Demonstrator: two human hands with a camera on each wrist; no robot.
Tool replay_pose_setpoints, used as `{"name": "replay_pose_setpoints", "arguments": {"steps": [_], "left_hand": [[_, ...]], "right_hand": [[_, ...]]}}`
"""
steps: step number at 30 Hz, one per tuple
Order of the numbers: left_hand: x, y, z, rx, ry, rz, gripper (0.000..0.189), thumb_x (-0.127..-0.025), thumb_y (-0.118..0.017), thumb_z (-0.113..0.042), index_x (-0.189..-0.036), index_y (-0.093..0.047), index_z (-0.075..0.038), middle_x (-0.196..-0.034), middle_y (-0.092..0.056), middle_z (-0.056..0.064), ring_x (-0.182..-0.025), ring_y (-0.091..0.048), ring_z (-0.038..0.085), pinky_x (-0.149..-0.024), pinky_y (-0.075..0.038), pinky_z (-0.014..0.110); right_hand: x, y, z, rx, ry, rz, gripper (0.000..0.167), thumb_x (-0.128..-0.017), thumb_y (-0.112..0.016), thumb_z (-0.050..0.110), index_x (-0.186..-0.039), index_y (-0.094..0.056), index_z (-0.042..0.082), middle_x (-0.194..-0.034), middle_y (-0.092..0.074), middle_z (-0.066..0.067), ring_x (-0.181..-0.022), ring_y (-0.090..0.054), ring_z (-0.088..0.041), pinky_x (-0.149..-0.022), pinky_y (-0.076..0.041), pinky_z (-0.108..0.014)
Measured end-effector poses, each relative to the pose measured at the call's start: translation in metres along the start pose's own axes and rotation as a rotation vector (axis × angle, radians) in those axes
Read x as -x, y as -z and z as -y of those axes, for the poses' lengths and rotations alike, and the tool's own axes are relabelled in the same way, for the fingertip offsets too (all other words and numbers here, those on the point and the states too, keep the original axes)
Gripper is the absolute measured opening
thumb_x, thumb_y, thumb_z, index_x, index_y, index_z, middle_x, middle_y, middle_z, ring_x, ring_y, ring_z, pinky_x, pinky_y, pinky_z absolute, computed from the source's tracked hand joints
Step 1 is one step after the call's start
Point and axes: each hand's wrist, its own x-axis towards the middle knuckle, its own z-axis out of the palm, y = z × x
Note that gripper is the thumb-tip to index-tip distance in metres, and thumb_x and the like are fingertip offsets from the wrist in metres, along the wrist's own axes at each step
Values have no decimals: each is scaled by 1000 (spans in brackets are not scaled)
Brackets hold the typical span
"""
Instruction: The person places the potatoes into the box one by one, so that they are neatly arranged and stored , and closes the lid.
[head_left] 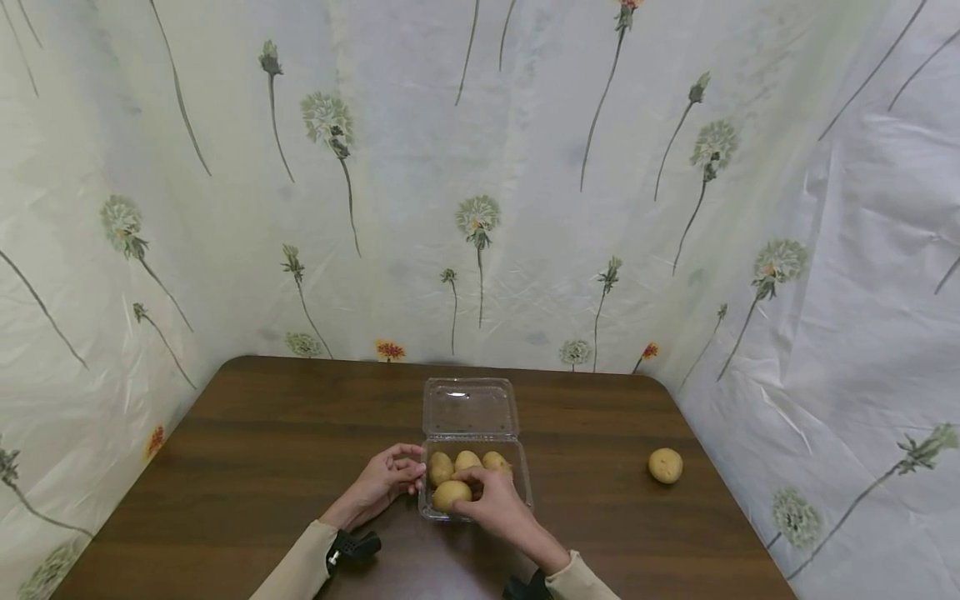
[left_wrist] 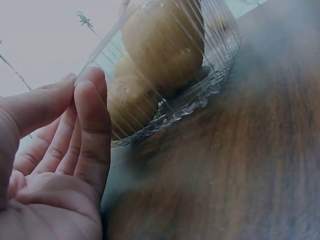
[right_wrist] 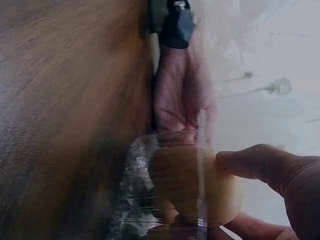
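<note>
Potatoes [head_left: 440,469], three round yellow ones, sit in the open clear-plastic box [head_left: 471,439]; right hand [head_left: 495,502] grips a fourth potato [head_left: 452,497] there, left hand [head_left: 380,482] pinches the box; one loose potato [head_left: 665,466] on brown wooden counter [head_left: 592,517] apparently remains!

Both forearms are slanting inward from the near side, their sleeves [head_left: 296,560] ending just short of the wrists. The left hand [head_left: 384,483] is pinching — thumb [left_wrist: 42,104] and forefinger [left_wrist: 94,117] meeting at the tips — while its remaining fingers [left_wrist: 65,147] are curving loosely behind. The right hand [head_left: 501,504] is sitting to the right and slightly nearer, its back showing, its thumb on the near side and its fingers arching opposite in a grip.
</note>
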Motion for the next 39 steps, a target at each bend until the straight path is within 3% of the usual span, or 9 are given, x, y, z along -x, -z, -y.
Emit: {"name": "replay_pose_setpoints", "arguments": {"steps": [17, 30, 39], "left_hand": [[-1, 1, 0, -23, 2, 3, 39, -96, -56, -4, -129, -38, 7, -81, -65, -3, -72, -63, 8, -64, -51, 19], [0, 1, 0, -37, 18, -18, 41, -96, -58, -6, -129, -38, 7, -81, -64, -3, -72, -63, 9, -64, -51, 20], [0, 1, 0, -28, 24, -19, 41, -95, -59, -6, -129, -38, 7, -81, -64, -2, -72, -62, 9, -64, -51, 20]], "right_hand": [[-1, -7, -3, 49, 21, -19, 38, -77, -80, 24, -106, -70, 2, -100, -72, -8, -85, -66, -12, -72, -53, -24], [-3, -5, -5, 116, 14, 15, 36, -78, -79, 25, -107, -72, 5, -106, -72, -7, -97, -67, -20, -78, -53, -27], [-2, -1, -6, 113, -5, 54, 34, -79, -78, 19, -107, -71, 1, -109, -71, -12, -98, -68, -23, -78, -55, -29]]}}
